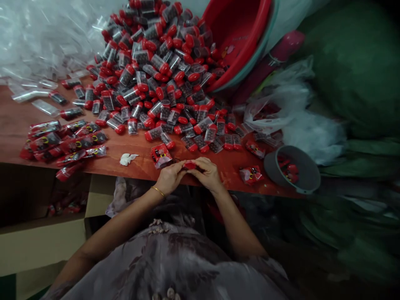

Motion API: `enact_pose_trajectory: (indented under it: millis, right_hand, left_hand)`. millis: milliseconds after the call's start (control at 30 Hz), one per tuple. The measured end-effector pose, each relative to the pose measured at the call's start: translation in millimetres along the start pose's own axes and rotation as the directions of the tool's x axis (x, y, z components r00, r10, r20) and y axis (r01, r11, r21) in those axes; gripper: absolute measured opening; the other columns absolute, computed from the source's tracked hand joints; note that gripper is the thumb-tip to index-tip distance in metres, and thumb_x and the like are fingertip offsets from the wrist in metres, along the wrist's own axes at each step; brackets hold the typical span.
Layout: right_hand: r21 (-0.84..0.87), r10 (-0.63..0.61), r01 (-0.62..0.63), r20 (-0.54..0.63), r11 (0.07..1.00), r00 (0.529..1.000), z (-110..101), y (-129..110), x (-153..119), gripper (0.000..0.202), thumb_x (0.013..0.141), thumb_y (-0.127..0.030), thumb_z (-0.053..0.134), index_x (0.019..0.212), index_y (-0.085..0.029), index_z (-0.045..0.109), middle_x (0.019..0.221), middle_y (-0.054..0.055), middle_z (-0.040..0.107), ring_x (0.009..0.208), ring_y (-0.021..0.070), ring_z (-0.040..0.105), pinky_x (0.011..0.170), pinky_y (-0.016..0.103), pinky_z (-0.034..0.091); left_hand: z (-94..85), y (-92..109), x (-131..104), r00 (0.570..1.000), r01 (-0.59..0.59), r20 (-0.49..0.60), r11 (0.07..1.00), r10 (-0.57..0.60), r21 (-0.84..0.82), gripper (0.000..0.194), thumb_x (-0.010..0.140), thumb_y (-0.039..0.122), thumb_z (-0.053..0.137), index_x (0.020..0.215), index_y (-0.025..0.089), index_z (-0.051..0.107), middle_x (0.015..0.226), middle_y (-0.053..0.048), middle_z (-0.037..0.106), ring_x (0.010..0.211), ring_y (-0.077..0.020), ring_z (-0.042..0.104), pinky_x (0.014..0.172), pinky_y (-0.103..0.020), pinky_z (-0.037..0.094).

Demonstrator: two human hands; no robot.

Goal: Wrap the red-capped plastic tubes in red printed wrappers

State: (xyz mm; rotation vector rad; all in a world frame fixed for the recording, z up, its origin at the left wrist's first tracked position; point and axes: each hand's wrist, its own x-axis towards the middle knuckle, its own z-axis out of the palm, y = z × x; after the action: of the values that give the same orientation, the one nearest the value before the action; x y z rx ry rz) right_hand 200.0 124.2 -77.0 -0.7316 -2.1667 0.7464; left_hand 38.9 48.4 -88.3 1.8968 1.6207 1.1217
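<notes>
At the table's front edge my left hand (pixel 171 177) and my right hand (pixel 206 173) meet, fingers closed from either side on a small red piece (pixel 189 165). Its exact kind is partly hidden by my fingertips. Just beyond my left hand lies a red printed packet (pixel 161 156). Clear tubes with red caps and dark contents (pixel 165 110) form a large heap past both hands. Off to the left, several red wrapped packages (pixel 67 143) are stacked near the edge.
A red basin (pixel 215 83) tips toward the heap. Clear plastic sleeves (pixel 46 46) pile up at back left. On the right stand a grey pot (pixel 278 173) with red pieces and a plastic bag (pixel 268 110). An open carton (pixel 43 246) sits below left. White crumpled tissue (pixel 127 158) lies on the table.
</notes>
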Motion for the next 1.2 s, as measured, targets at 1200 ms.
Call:
enact_pose_trajectory:
  millis: [1200]
  right_hand:
    - [-0.125, 0.054, -0.070, -0.125, 0.990, 0.991, -6, 13, -7, 0.039, 0.095, -0.043, 0.037, 0.111, -0.020, 0.064, 0.093, 0.008, 0.068, 0.088, 0.0196, 0.062, 0.080, 0.035, 0.049]
  left_hand:
    - [-31.2, 23, -16, 0.986, 0.128, -0.112, 0.992, -0.126, 0.003, 0.027, 0.085, 0.033, 0.056, 0.105, 0.018, 0.066, 0.098, -0.006, 0.073, 0.086, -0.0181, 0.068, 0.077, -0.028, 0.053]
